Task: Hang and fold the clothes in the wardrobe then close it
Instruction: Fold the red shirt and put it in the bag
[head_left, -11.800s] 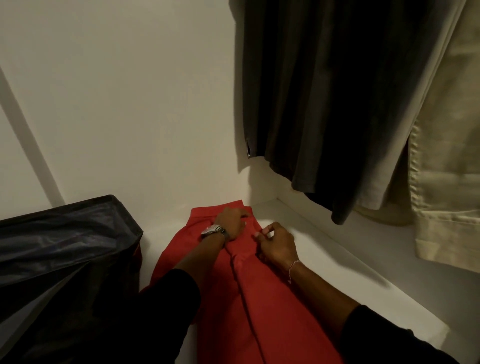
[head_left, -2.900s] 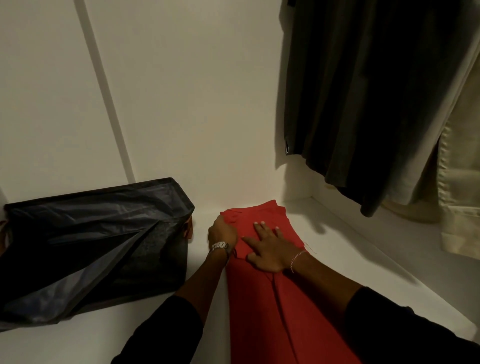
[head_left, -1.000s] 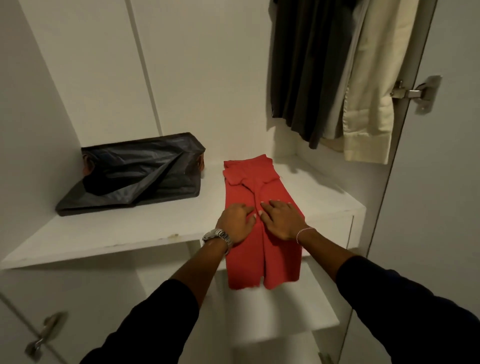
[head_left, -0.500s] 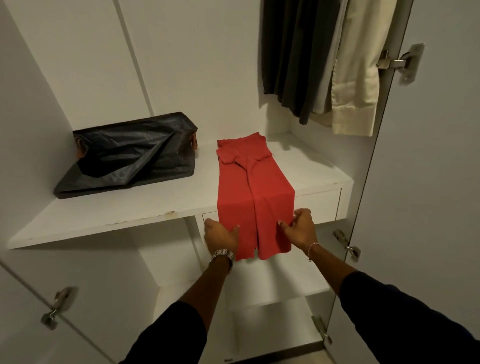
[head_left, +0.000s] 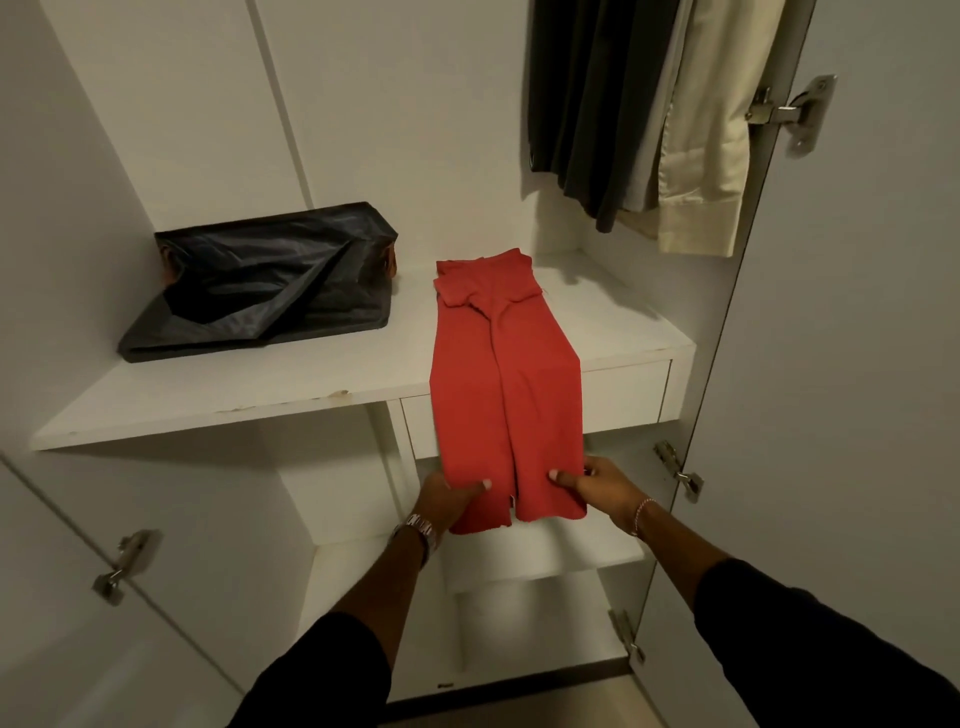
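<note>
A red garment (head_left: 498, 364), folded lengthwise into a long strip, lies on the white wardrobe shelf (head_left: 260, 395) and hangs over its front edge. My left hand (head_left: 449, 499) pinches the bottom left corner of the hanging end, thumb on top. My right hand (head_left: 597, 486) pinches the bottom right corner the same way. Dark clothes (head_left: 587, 104) and a cream garment (head_left: 711, 145) hang at the upper right inside the wardrobe.
A black fabric bag (head_left: 260, 280) lies on the shelf to the left of the red garment. The right wardrobe door (head_left: 857, 364) stands open with hinges along its edge. A left door (head_left: 78, 597) is open too. Lower shelves (head_left: 545, 561) sit below my hands.
My hands slid from the middle of the red garment down to its hanging end and took hold of both bottom corners. The view pulled back from the shelf.
</note>
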